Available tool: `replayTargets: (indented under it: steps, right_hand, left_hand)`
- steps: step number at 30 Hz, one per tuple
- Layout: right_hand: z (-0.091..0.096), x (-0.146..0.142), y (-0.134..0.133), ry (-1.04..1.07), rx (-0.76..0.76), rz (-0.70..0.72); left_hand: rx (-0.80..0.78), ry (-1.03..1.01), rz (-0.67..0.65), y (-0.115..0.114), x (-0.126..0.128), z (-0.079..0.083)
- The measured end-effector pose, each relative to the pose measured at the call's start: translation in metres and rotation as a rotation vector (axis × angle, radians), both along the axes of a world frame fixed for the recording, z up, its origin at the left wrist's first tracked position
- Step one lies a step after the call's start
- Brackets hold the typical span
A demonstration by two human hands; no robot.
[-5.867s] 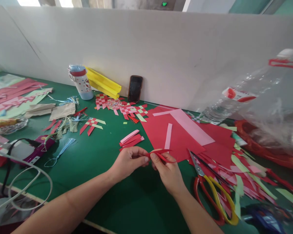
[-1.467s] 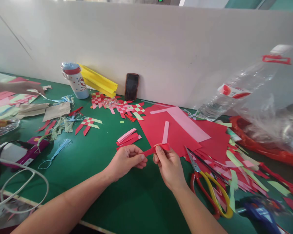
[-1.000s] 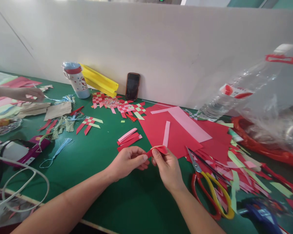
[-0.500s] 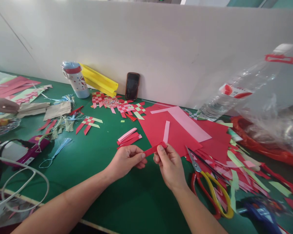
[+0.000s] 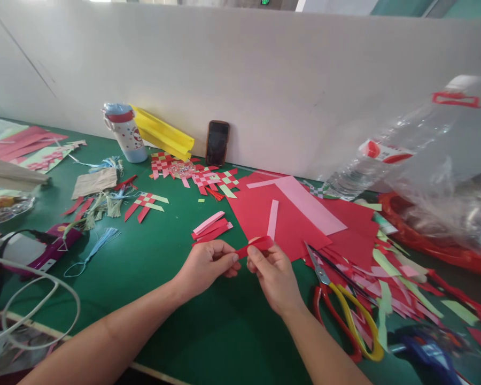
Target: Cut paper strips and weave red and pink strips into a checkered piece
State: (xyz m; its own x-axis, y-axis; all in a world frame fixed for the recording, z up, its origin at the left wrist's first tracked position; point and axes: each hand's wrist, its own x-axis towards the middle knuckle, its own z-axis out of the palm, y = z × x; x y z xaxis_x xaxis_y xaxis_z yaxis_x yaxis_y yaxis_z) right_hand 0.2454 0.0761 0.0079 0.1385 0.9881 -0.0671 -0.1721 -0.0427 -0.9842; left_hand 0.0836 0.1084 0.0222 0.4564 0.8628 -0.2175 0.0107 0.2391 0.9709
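Note:
Between my hands is a red paper strip, held above the green table. My left hand pinches its left end. Thumb and fingers of my right hand are closed on the strip further right, where its free end bends upward. Just behind lie large red paper sheets, with a narrow pink strip and a wide pink strip on top. A small stack of folded red and pink strips rests beyond my left hand. Scissors with red and yellow handles lie to the right of my right hand.
Paper scraps crowd the right side, near a blue tool and a tilted plastic bottle. Woven paper pieces, a phone and a cup stand or lie behind. Tassels and a white cable are left.
My right hand has slid slightly left along the red strip, whose right end now sticks up past the fingers. At far left, another person's hand has gone from view and a beige cloth piece has shifted left.

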Motion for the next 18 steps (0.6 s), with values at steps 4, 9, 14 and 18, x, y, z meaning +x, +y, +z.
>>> replayTargets:
  steps: [4, 9, 14, 18]
  right_hand:
    - [-0.002, -0.003, -0.001, -0.026, -0.016, 0.083]
    - [-0.001, 0.002, 0.003, 0.129, 0.016, -0.073]
    - [0.003, 0.010, 0.007, 0.195, 0.035, -0.155]
    - [0.002, 0.011, 0.007, 0.224, 0.051, -0.179]
  left_hand:
    - [0.059, 0.042, -0.010, -0.002, 0.000, -0.001]
    - [0.150, 0.100, -0.010, -0.002, 0.000, -0.003]
    - [0.147, 0.092, -0.022, -0.001, -0.001, -0.004]
    - [0.116, 0.053, -0.023, -0.001, -0.001, -0.003]
